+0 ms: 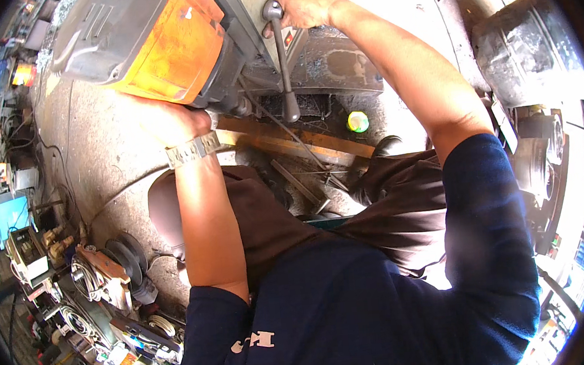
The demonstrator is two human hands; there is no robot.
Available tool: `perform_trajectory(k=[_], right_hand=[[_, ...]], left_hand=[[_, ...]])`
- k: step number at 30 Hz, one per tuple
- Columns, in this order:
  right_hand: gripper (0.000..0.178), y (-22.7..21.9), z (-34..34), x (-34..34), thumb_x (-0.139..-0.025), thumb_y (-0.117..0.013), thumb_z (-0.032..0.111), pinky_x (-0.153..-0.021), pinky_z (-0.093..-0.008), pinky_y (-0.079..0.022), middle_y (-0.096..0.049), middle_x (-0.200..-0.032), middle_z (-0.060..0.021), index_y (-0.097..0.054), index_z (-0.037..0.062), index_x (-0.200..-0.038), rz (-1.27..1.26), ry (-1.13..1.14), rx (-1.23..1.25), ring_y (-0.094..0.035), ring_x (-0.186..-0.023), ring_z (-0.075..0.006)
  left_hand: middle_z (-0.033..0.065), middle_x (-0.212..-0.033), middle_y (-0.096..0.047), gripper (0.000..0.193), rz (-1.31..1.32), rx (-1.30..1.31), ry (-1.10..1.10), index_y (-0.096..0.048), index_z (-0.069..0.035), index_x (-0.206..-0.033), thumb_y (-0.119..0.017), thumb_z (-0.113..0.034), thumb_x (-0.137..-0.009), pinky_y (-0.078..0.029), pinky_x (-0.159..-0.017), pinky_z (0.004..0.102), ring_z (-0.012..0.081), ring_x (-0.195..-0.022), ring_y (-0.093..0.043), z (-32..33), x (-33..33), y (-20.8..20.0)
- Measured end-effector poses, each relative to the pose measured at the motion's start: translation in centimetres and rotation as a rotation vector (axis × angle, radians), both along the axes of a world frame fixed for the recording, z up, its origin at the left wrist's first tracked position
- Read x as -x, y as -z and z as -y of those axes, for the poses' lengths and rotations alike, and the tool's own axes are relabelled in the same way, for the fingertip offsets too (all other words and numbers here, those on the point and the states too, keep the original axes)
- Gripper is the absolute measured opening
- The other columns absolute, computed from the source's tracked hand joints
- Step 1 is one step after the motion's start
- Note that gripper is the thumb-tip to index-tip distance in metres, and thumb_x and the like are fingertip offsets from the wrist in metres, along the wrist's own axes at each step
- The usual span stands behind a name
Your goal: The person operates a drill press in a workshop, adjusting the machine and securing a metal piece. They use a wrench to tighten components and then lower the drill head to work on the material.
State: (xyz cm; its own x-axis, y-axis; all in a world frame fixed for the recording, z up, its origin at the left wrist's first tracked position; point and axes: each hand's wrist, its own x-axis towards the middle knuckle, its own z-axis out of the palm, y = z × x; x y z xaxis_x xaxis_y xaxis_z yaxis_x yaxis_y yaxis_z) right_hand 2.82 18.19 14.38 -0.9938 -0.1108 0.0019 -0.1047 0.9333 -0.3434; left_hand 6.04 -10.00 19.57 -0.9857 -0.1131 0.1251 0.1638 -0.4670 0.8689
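An orange and grey motor housing [165, 48] of a large machine fills the upper left. Beneath its lower edge is my left hand [170, 120], with a metal-band watch [193, 149] on the wrist. Glare and the housing hide its fingers. My right hand [302, 7] reaches to the top middle, its fingers spread against a grey metal part [252, 21] of the machine. A grey lever [284, 66] with a rounded knob at each end slants down beside that hand; its upper knob partly covers the fingers.
A wooden beam [302, 140] and a thin rod lie on the floor by my feet. Near them sits a small yellow-green round object [357, 122]. Cable coils [90, 274] and tools crowd the left side. A large metal drum [528, 50] stands at right.
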Motion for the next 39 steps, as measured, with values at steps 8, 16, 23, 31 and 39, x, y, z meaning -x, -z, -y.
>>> perform_trajectory(k=[8,16,23,31,39], right_hand=[[0.055,-1.0,-0.7,-2.5,-0.079,-0.072,0.015,-0.085,-0.0493,-0.054,-0.070,-0.101,-0.0238,-0.053,0.0001,-0.129,-0.104,-0.087,-0.173,-0.068,-0.102,-0.0423],[0.036,-0.3,-1.9,1.4,-0.082,-0.066,0.012,-0.086,-0.0491,-0.055,-0.071,-0.101,-0.0225,-0.060,0.0013,-0.116,-0.298,-0.325,-0.214,-0.070,-0.100,-0.0409],[0.031,-1.5,-0.8,4.1,-0.092,-0.059,0.018,-0.093,-0.0458,-0.054,-0.072,-0.111,-0.0213,-0.063,0.0053,-0.120,-0.217,-0.377,-0.206,-0.069,-0.106,-0.0383],[0.030,-2.5,-0.9,4.7,-0.094,-0.057,0.019,-0.102,-0.0435,-0.050,-0.071,-0.121,-0.0166,-0.068,0.0076,-0.119,-0.179,-0.272,-0.334,-0.067,-0.116,-0.0332],[0.030,-2.4,-0.2,8.5,-0.096,-0.053,0.020,-0.101,-0.0432,-0.050,-0.071,-0.120,-0.0134,-0.069,0.0095,-0.119,-0.243,-0.439,-0.653,-0.067,-0.117,-0.0306]], left_hand=[[0.0139,-0.159,-0.038,0.075,0.078,-0.115,-0.053,-0.033,-0.003,-0.157,-0.036,-0.060,-0.107,-0.034,-0.120,0.0440,0.0289,-0.142,-0.042,-1.1,-4.8,1.5],[0.0150,-0.160,-0.034,0.080,0.001,-0.109,-0.059,-0.027,-0.002,-0.157,-0.035,-0.064,-0.106,-0.030,-0.122,0.0442,0.0290,-0.143,-0.038,-1.9,-8.2,2.8],[0.0100,-0.150,-0.044,0.084,-0.290,0.019,0.090,-0.031,-0.007,-0.155,-0.075,-0.046,-0.094,-0.030,-0.119,0.0473,0.0268,-0.138,-0.042,-0.6,-8.4,5.4],[0.0114,-0.137,-0.055,0.083,-0.296,0.199,0.268,-0.039,0.000,-0.147,-0.088,-0.024,-0.084,-0.040,-0.112,0.0431,0.0248,-0.125,-0.054,2.0,-4.9,4.8],[0.0117,-0.140,-0.054,0.079,-0.332,0.145,0.254,-0.040,-0.001,-0.146,-0.087,-0.024,-0.086,-0.039,-0.112,0.0425,0.0246,-0.126,-0.053,0.5,-5.6,5.1]])
